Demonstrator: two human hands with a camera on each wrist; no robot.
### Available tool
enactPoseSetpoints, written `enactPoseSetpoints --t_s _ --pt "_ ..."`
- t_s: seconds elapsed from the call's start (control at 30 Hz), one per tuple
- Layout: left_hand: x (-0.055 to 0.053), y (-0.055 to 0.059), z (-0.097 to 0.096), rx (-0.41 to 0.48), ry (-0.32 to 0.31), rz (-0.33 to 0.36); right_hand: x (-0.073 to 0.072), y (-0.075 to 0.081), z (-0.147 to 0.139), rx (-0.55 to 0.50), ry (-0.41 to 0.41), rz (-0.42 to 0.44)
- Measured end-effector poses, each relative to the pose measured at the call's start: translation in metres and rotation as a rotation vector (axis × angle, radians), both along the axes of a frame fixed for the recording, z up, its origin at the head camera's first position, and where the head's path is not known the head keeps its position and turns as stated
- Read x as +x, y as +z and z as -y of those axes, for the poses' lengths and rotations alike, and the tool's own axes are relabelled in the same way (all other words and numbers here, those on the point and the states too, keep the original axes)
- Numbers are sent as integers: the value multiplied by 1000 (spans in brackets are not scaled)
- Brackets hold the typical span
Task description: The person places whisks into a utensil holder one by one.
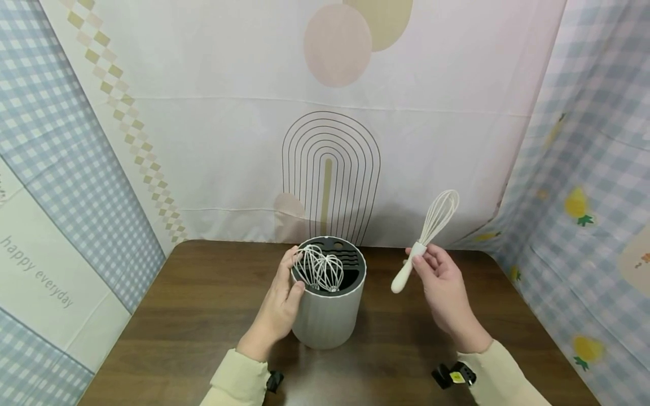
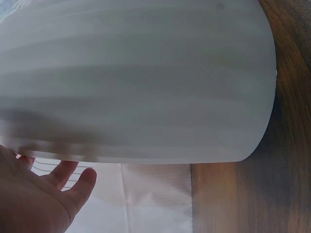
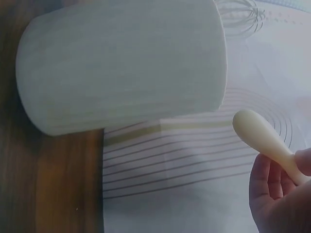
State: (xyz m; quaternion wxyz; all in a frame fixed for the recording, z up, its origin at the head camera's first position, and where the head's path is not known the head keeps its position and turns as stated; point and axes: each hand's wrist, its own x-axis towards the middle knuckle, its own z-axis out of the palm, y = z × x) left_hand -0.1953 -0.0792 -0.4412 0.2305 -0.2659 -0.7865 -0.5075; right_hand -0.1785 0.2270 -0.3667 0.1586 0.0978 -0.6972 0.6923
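Note:
A white utensil holder [image 1: 327, 318] with a black slotted top stands upright on the table. Two whisks [image 1: 332, 273] rise from its large opening, wire loops up and handles hidden inside. My left hand [image 1: 278, 299] rests against the holder's left side near the rim, fingers spread and only slightly bent. To the right of the holder, my right hand [image 1: 446, 285] pinches a white whisk [image 1: 417, 248] between thumb and fingers near the top of its handle. This whisk is tilted in the air, its wires up to the right and its rounded handle end [image 3: 252, 127] down toward the holder.
The brown wooden table [image 1: 203, 316] runs back to a pale patterned cloth [image 1: 228, 152] hung behind it. Blue checked cloth [image 1: 599, 186] hangs along the right side and also on the left. The holder's black top has narrow wavy slots and holes at its back.

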Motion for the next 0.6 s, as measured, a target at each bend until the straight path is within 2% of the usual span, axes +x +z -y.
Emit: enactPoseSetpoints --t_s 0.4,0.6 --pt "0 0 0 -7 6 3 0 12 30 -109 71 -62" --pt "0 0 0 -12 0 -4 -1 17 43 -116 102 -94"
